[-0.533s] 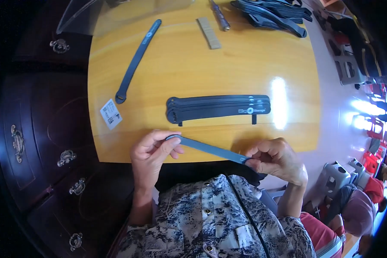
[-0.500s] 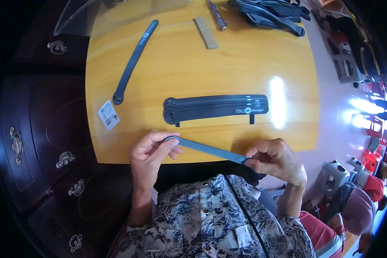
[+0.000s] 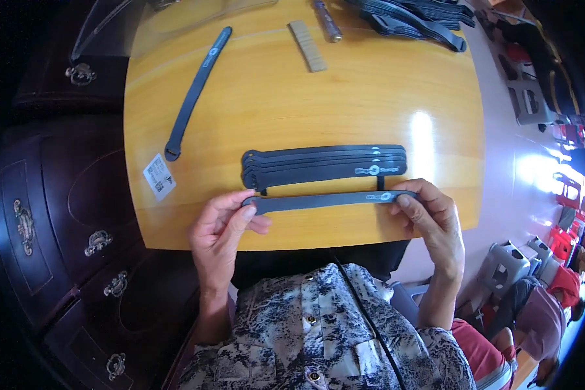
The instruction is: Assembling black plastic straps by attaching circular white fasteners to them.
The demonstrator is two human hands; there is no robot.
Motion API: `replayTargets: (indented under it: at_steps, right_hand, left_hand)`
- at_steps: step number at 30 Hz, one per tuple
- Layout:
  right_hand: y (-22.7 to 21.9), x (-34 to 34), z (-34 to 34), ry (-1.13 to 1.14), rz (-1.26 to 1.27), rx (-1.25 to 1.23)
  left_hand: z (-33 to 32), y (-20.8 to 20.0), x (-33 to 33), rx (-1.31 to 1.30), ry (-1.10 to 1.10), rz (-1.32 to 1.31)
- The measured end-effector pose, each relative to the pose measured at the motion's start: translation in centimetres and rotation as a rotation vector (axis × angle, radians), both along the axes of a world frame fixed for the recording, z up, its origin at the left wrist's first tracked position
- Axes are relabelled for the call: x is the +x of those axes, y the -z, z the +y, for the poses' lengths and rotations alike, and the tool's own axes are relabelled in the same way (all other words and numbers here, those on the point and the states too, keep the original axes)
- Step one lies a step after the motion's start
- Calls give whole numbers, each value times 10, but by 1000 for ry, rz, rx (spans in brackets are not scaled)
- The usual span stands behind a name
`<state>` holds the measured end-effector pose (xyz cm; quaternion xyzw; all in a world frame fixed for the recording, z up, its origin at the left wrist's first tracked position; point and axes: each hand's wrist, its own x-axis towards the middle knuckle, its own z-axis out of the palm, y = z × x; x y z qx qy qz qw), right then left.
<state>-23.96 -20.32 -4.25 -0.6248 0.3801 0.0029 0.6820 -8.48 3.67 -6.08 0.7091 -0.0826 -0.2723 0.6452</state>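
Note:
Stretched nearly level between my hands is a dark grey cable strap (image 3: 318, 201) with pale print near its right end. My left hand (image 3: 222, 224) pinches its rounded loop end between thumb and fingers. My right hand (image 3: 430, 218) is closed on the printed end. Just beyond it lies a fanned stack of similar straps (image 3: 312, 168), their rounded ends to the left. Two short black strips stick out from under that stack. Another single strap (image 3: 198, 94) lies slanted at the far left, its slotted end beside a white label (image 3: 158, 177).
A heap of black straps (image 3: 416, 23) sits at the table's far right. Near it are a slim tool-like object (image 3: 328, 21) and a flat tan strip (image 3: 307, 47). Clear plastic (image 3: 104, 26) stands far left. Dark drawers (image 3: 52, 195) flank the yellow table (image 3: 344, 104). People sit at right.
My right hand has moved up and away from my body, bringing the strap from slanted to nearly level, close to the stack. The strap's printed face now shows more fully.

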Motion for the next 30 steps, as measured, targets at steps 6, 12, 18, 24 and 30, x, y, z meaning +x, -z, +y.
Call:
replayTargets:
  at_steps: [6, 12, 18, 24, 30]
  right_hand:
    - [0, -4, -6, 61, -2, -9]
    - [9, -5, -8, 94, 4, -157]
    - [12, 1, -4, 157, -69, -139]
    - [11, 4, -5, 171, -32, -193]
    - [15, 2, -10, 208, -66, -217]
  left_hand:
    - [-2, 5, 3, 33, -3, 26]
    - [-3, 5, 8, 44, -7, 26]
    - [-3, 9, 12, 30, 26, 3]
    - [-5, 6, 13, 43, -4, 33]
    - [-11, 7, 12, 47, -25, 36]
